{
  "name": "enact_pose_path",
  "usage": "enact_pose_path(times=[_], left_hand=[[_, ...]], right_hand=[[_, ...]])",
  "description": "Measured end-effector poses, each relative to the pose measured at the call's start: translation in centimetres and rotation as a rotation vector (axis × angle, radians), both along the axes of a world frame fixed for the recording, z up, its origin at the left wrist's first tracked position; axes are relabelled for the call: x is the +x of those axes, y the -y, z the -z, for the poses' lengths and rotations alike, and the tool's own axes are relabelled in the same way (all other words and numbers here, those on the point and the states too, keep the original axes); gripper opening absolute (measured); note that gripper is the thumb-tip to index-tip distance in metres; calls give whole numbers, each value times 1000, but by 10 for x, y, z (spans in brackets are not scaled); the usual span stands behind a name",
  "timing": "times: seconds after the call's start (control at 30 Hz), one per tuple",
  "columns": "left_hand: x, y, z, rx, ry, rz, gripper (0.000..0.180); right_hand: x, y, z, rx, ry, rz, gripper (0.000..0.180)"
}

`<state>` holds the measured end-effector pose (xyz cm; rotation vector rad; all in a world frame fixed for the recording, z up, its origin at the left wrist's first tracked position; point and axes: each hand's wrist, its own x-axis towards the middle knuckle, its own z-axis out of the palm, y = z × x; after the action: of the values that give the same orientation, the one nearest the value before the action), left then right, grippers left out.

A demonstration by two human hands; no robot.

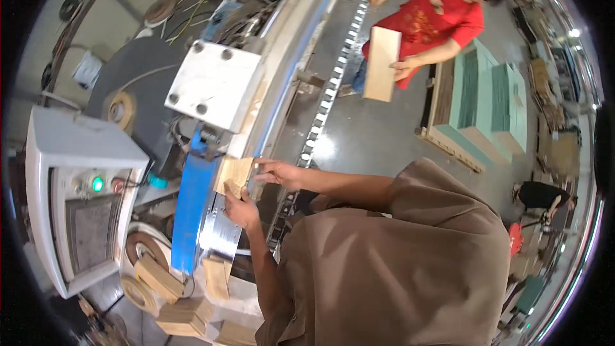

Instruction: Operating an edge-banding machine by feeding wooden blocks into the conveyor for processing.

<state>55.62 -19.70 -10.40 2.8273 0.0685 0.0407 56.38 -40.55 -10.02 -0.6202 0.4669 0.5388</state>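
Note:
A short, pale wooden board (236,172) lies flat on the machine's metal bed (219,230), beside the blue guard and just below the white block. My left hand (241,210) grips its near end, thumb and fingers closed on it. At the board's right edge is my right hand (282,175), its fingers stretched out and apart, the tips at or close to the wood. Whether those fingertips press on it is too small to tell.
Left of the blue guard (192,211) stands a grey control box (83,198) with a lit green button. Wooden blocks (186,315) and tape rolls (138,293) lie at lower left. Across a roller track (318,122), a person in red (429,22) holds a board (382,64) near stacked green-edged panels (477,99).

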Motion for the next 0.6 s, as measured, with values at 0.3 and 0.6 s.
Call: enact_pose_path(times=[0.3,0.6], left_hand=[[30,52,1,-100,99,211,52],[-18,74,-35,-785,-344,194,42]], right_hand=[[-78,119,17,-195,-230,138,49],[-118,182,-61,521,220,423,88]])
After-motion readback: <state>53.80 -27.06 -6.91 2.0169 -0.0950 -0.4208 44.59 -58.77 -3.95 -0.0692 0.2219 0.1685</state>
